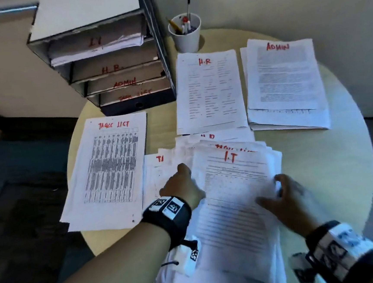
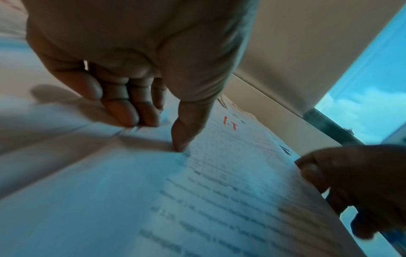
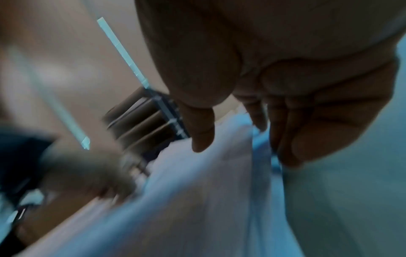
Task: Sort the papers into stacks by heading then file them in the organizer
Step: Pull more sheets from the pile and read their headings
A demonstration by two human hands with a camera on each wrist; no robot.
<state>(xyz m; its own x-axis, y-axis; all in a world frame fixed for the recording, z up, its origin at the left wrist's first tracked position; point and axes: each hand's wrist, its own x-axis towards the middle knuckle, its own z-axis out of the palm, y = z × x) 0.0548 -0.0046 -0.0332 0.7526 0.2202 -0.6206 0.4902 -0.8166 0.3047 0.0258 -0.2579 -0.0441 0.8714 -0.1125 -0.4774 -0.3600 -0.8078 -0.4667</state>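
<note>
I.T sheet (image 1: 234, 182) found atop unsorted pile (image 1: 182, 150), near edge of worktop (image 1: 318, 163). Right edge pinched by right grip (image 1: 285, 193), thumb above. Thumb of left grip (image 1: 182, 186) pressed at left edge; pinch not confirmable. Sheet judged light, limp, slippery on pile; both side edges to be supported.

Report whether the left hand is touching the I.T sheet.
Touching. Left wrist view: the left hand presses a fingertip onto the I.T sheet.

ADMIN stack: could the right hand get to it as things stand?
Probably yes: only bare table lies between the right hand and the ADMIN stack. The hand is pinching the edge of the I.T sheet, though, so it isn't free.
</note>
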